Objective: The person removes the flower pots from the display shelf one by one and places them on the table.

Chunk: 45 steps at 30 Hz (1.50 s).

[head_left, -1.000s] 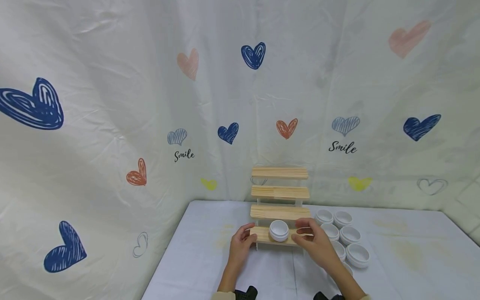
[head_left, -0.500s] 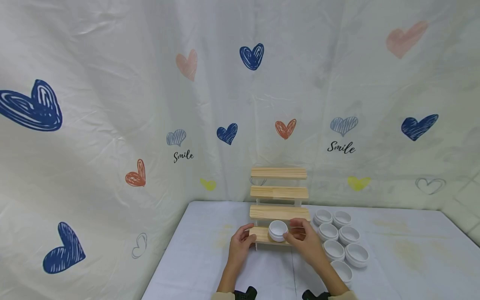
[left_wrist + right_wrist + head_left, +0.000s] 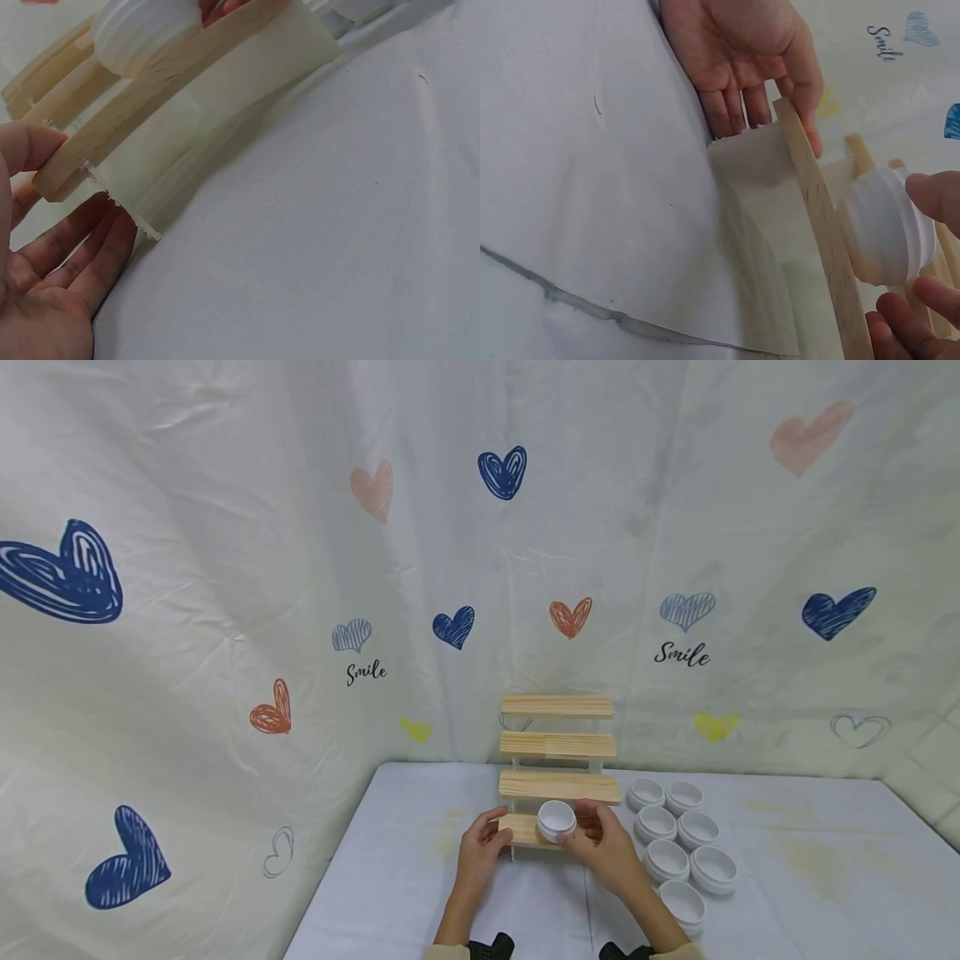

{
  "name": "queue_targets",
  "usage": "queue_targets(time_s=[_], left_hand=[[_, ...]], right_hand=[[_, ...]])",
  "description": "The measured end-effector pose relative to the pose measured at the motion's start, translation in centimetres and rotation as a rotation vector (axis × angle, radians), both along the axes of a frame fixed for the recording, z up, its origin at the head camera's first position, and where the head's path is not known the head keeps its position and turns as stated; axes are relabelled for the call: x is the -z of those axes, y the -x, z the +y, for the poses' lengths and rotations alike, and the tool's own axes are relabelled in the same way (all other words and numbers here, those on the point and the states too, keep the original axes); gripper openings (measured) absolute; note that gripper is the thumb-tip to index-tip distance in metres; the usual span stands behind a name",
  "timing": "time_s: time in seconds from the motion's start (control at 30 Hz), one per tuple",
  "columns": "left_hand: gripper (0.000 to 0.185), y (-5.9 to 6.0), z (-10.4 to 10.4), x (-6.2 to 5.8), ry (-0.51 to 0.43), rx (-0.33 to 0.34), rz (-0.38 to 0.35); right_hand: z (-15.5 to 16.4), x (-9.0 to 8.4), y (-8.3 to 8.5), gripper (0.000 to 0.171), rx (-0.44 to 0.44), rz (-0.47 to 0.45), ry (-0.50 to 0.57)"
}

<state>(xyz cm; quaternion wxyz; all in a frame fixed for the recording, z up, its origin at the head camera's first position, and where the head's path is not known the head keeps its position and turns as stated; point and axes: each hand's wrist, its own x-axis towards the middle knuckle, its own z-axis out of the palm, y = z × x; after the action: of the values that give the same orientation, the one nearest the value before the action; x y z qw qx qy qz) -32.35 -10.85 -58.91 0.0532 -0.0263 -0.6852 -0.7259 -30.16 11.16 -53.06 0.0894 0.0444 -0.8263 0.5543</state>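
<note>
A small white bowl (image 3: 557,821) with a ridged side stands on the lowest board of a tiered wooden shelf stand (image 3: 561,787). My right hand (image 3: 606,852) holds the bowl from its right, thumb at the front and fingers behind; the right wrist view shows that thumb and fingers on either side of the bowl (image 3: 889,229). With my left hand (image 3: 478,853) I grip the left end of the lowest board. In the left wrist view, the left thumb lies on the board's end (image 3: 60,180), while other fingers of that hand touch the stand's translucent support (image 3: 124,202).
Several more white bowls (image 3: 697,830) are grouped on the table right of the stand. A white cloth (image 3: 795,877) covers the table. Behind it hangs a pale curtain (image 3: 615,527) printed with hearts. The upper three boards bear nothing.
My right hand has moved left, from beside the bowl to holding it. The bowl and my left hand stay nearly where they were.
</note>
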Motion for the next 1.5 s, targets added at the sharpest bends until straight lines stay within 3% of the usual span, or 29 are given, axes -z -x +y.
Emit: queue_targets(time_s=[0.4, 1.2, 1.5], left_hand=[[0.039, -0.1, -0.1, -0.2, 0.007, -0.004, -0.008], [0.039, 0.1, -0.2, 0.1, 0.016, 0.007, 0.013], [0.039, 0.0, -0.2, 0.1, 0.005, 0.013, 0.023]], right_hand=[[-0.1, 0.8, 0.3, 0.067, 0.011, 0.010, -0.078], [-1.0, 1.0, 0.4, 0.057, 0.014, 0.124, -0.079], [-0.9, 1.0, 0.2, 0.059, 0.019, 0.113, -0.096]])
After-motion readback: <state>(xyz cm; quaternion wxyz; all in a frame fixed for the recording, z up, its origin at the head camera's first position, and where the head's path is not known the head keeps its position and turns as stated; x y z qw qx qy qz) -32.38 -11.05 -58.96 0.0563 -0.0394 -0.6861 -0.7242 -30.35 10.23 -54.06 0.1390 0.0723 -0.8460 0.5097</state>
